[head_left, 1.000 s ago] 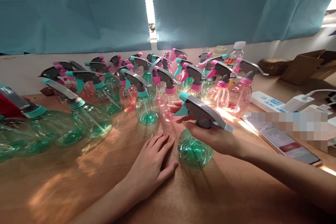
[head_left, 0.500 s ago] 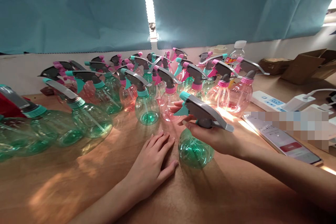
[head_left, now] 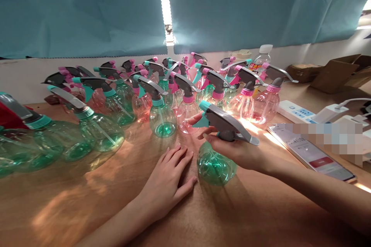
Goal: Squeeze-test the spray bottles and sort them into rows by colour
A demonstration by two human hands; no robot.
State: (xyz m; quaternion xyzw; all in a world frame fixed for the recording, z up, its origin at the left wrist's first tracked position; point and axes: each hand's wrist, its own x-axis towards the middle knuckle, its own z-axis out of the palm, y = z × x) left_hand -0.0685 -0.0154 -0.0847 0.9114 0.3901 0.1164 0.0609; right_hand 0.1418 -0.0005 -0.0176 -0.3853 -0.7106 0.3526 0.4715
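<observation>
A green spray bottle (head_left: 216, 165) with a grey and teal trigger head stands upright near the middle of the wooden table (head_left: 185, 216). My right hand (head_left: 236, 150) is around its neck, below the head; part of the palm and fingers is hidden behind the bottle. Flat on the table to the left of that bottle lies my left hand (head_left: 171, 175), fingers spread and holding nothing. Just beyond my hands stand a green bottle with a teal collar (head_left: 162, 119) and a pink bottle (head_left: 188, 114).
Several more green and pink spray bottles (head_left: 101, 131) spread from the left edge across the back. On the right are a phone (head_left: 310, 150), a white power strip (head_left: 295, 111) with plugs, and an open cardboard box (head_left: 333, 71). A capped clear bottle (head_left: 263, 58) stands behind.
The fingers of my right hand have shifted slightly at the bottle's neck. My left hand and the bottles have stayed in place.
</observation>
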